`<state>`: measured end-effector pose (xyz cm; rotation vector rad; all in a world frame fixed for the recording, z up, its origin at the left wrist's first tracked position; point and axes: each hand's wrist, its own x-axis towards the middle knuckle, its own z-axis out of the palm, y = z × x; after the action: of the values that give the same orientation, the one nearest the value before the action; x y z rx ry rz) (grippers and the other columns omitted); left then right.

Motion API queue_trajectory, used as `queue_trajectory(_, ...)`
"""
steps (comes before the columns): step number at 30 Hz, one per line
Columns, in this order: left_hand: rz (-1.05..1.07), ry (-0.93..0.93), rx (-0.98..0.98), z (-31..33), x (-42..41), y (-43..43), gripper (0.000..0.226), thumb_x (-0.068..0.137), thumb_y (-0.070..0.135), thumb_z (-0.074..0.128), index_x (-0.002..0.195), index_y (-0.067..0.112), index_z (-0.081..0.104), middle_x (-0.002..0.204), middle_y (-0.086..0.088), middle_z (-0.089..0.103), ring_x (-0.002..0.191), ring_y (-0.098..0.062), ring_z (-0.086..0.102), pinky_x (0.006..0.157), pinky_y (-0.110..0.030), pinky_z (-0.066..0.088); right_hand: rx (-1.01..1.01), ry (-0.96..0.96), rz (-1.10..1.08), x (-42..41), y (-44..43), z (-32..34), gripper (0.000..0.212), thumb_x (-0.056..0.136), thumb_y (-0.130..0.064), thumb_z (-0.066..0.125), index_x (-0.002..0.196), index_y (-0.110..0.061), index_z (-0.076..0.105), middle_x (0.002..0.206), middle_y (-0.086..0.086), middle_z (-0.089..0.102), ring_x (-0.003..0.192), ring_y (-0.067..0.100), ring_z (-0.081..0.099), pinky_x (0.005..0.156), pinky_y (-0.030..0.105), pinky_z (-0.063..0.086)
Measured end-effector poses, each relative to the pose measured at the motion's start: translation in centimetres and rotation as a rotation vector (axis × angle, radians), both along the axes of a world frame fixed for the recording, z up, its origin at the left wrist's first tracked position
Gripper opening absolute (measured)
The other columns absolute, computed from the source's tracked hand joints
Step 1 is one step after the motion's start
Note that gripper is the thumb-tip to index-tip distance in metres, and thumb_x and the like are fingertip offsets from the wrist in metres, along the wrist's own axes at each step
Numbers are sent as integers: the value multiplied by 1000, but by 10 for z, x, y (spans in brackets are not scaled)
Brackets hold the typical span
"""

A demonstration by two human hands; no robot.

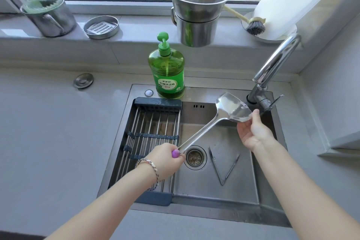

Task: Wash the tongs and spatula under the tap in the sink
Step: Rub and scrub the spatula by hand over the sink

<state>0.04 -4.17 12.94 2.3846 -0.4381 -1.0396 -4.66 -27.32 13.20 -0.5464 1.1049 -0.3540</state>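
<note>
Two hands meet on one spatula (231, 110); how do we label them? — first reader

We label the left hand (167, 159) as wrapped round the purple end of the long steel handle, fingers curled tight, with a bracelet (150, 164) at the wrist. The right hand (253, 132) pinches the far edge of the blade, thumb on top and fingers beneath, palm turned up. — second reader

Where do we place the spatula itself? — first reader

We place it in the air over the sink (204, 213), slanting up from lower left to upper right, its blade just beside the base of the tap (276, 64). — second reader

And the tongs (224, 167)? — first reader

We find them lying flat on the sink floor, arms spread in a V, just right of the drain (194, 157), touched by neither hand. A drying rack (153, 128) spans the sink's left part. Behind the rim stands a green soap bottle (168, 72). On the sill we note two stacked steel pots (196, 15), a brush (253, 26), a round soap dish (101, 27) and a steel mug (50, 19). — second reader
</note>
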Motion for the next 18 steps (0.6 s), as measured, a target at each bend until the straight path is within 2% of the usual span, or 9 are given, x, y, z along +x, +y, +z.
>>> queue_trajectory(2, 24, 23, 7, -2, 5, 6, 24, 92, 30, 48, 75, 12, 49, 56, 3, 40, 47, -10, 38, 51, -19, 40, -25, -56, 75, -1, 4, -6, 23, 96, -26, 49, 80, -13, 58, 51, -6, 68, 46, 2, 65, 46, 14, 53)
queue_trajectory(4, 47, 38, 27, -4, 8, 14, 25, 93, 30, 48, 75, 13, 51, 55, 4, 41, 46, -8, 38, 48, -16, 39, -48, -82, 265, -3, 8, -10, 14, 94, -8, 52, 83, -7, 61, 62, 0, 70, 51, 3, 67, 51, 14, 54)
queue_trajectory(7, 68, 49, 71, -7, 14, 24, 24, 93, 31, 47, 75, 16, 54, 57, 5, 45, 46, -8, 41, 46, -16, 39, -94, 86, 605, 3, 6, -3, 4, 86, 4, 58, 85, 3, 62, 73, 10, 67, 50, 9, 67, 50, 16, 55)
queue_trajectory(10, 89, 58, 99, -8, 23, 26, 24, 94, 31, 46, 73, 22, 52, 58, 4, 45, 45, -8, 41, 44, -17, 40, -201, 189, 840, 32, 9, 19, 8, 88, -5, 60, 82, 1, 63, 67, 8, 65, 47, 9, 64, 46, 16, 53)
queue_trajectory(12, 106, 65, 88, -7, 31, 23, 23, 93, 31, 46, 73, 23, 51, 58, 4, 45, 42, -8, 41, 41, -17, 40, -259, 126, 856, 65, 16, 39, 16, 91, -14, 58, 86, 1, 61, 69, 9, 63, 50, 11, 63, 46, 17, 54)
queue_trajectory(15, 123, 96, 54, -3, 43, 15, 20, 92, 30, 49, 75, 22, 52, 57, 3, 45, 40, -9, 40, 38, -18, 39, -242, 12, 815, 121, 27, 68, 32, 95, -29, 52, 87, 2, 55, 79, 13, 59, 63, 16, 60, 47, 18, 54)
queue_trajectory(18, 135, 120, 25, 0, 54, 9, 17, 92, 29, 48, 82, 17, 55, 56, 2, 44, 35, -9, 39, 35, -18, 38, -214, -2, 898, 170, 41, 89, 44, 91, -41, 54, 89, 3, 55, 84, 13, 61, 65, 14, 62, 47, 18, 55)
